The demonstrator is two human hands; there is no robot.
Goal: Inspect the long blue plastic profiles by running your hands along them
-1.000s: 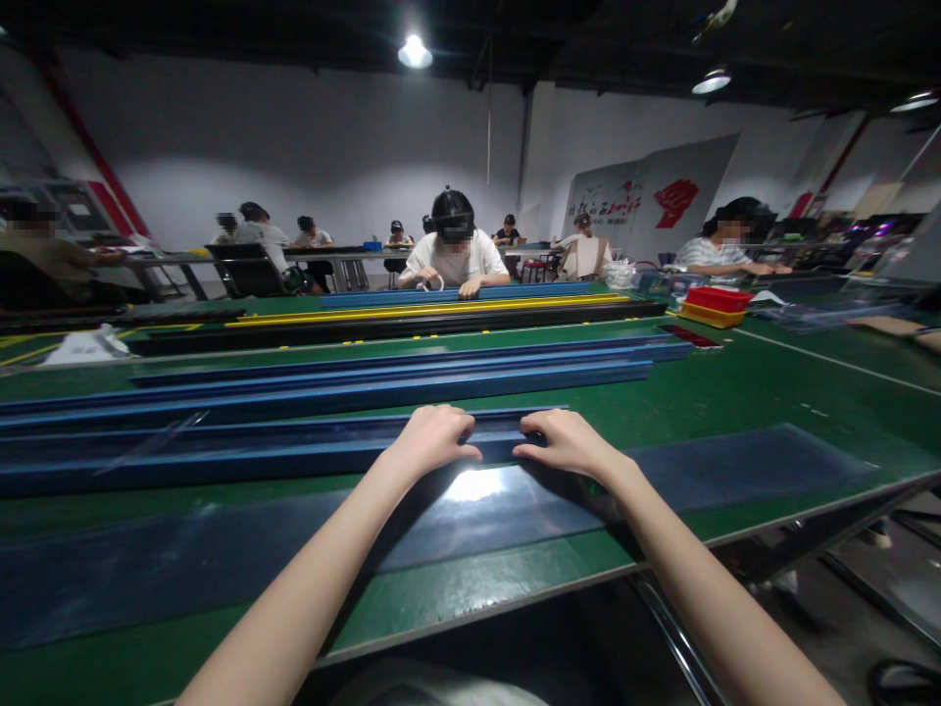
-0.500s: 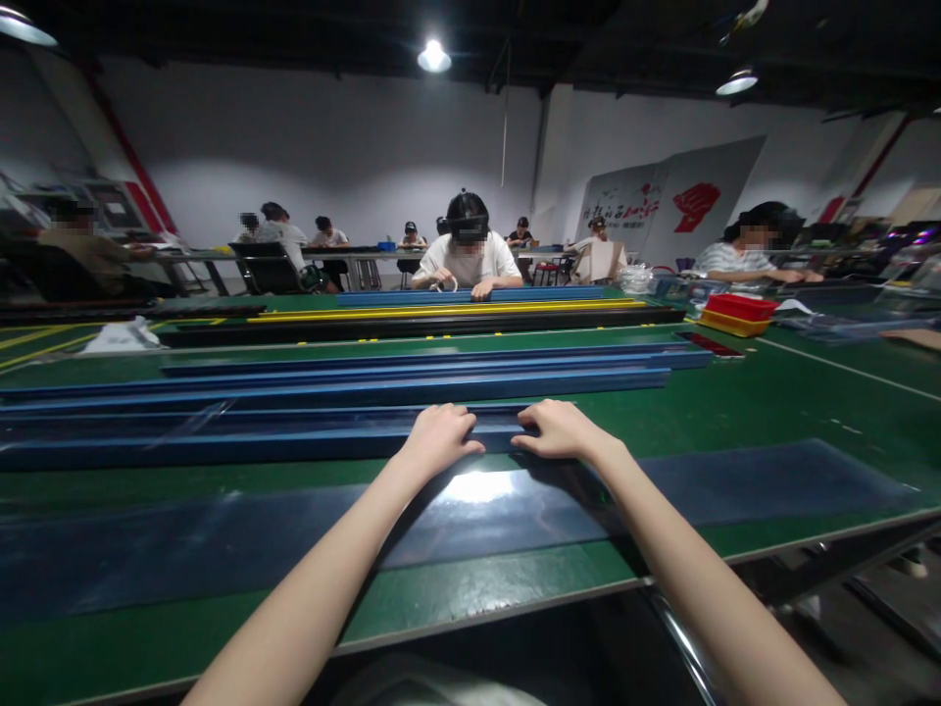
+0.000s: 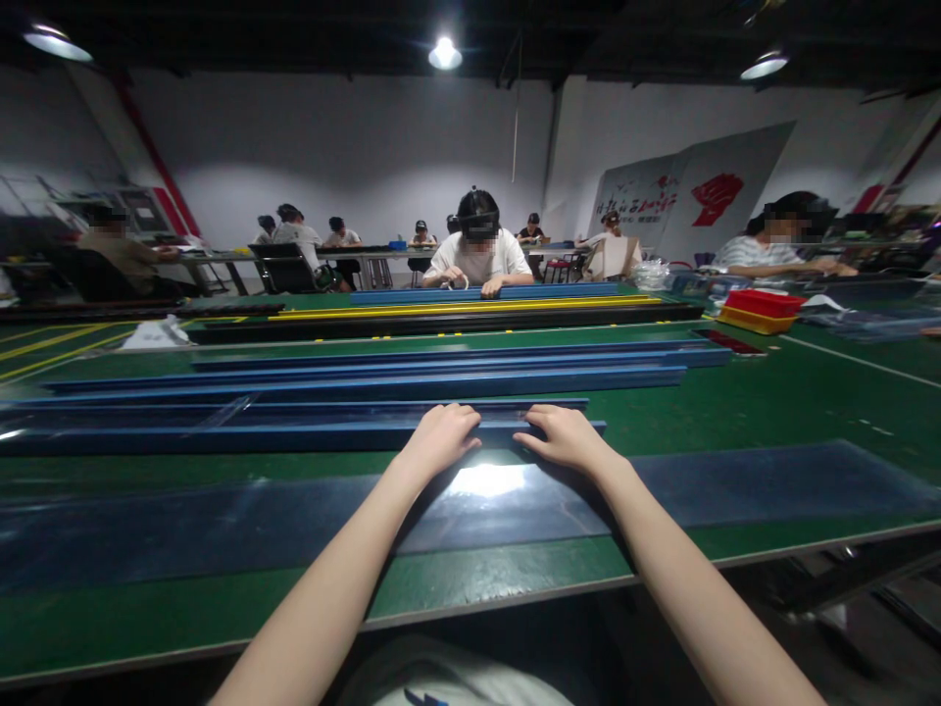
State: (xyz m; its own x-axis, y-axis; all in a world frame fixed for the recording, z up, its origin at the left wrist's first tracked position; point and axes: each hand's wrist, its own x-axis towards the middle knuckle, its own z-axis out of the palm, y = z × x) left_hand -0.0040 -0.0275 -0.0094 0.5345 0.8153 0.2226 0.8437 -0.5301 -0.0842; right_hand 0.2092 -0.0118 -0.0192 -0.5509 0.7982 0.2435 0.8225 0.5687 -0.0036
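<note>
A long blue channel-shaped strip (image 3: 294, 438) lies across the green table in front of me, its right end just past my right hand. My left hand (image 3: 445, 434) grips the strip with the thumb on the near side and fingers curled over it. A short way to the right, my right hand (image 3: 565, 434) holds the same strip in a similar grip, thumb pointing left. A clear plastic film piece (image 3: 227, 412) shows on the strip at the left. Nearer to me, under my forearms, a flat transparent bluish sheet (image 3: 720, 485) lies lengthwise.
More blue strips (image 3: 456, 375) lie beyond, then black strips (image 3: 441, 324) and a yellow one (image 3: 470, 307). A red and yellow bin (image 3: 761, 310) and a dark red phone-like slab (image 3: 727, 341) stand right. A co-worker (image 3: 477, 250) works opposite; others sit around.
The view has turned slightly left, so the scene sits further right. Both hands keep their grip, and the strip's right end now shows beyond my right hand.
</note>
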